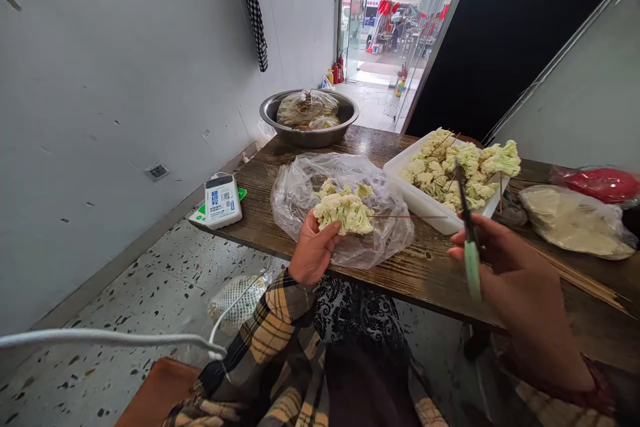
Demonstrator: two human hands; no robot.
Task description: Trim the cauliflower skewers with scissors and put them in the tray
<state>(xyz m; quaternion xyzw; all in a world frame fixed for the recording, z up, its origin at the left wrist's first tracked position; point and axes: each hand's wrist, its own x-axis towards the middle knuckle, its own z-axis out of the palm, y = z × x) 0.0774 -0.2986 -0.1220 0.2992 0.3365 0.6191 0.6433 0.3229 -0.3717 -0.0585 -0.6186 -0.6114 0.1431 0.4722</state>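
Note:
My left hand [313, 250] is closed on a skewer of cauliflower florets [345, 210], held over a clear plastic bag [300, 197] with more florets in it. The thin wooden skewer stick [415, 216] juts out to the right. My right hand [510, 273] is closed on a small knife with a pale green handle [471, 267] and a dark blade pointing up. Behind the blade stands a white tray [415, 197] piled with skewered cauliflower [463, 167].
A wooden table [260, 213] carries a steel bowl [310, 127] with bagged food, a white device [223, 200] at its left edge, a bag of pale flat sheets [575, 220] and a red lid [603, 183]. A white cable [100, 337] crosses the terrazzo floor.

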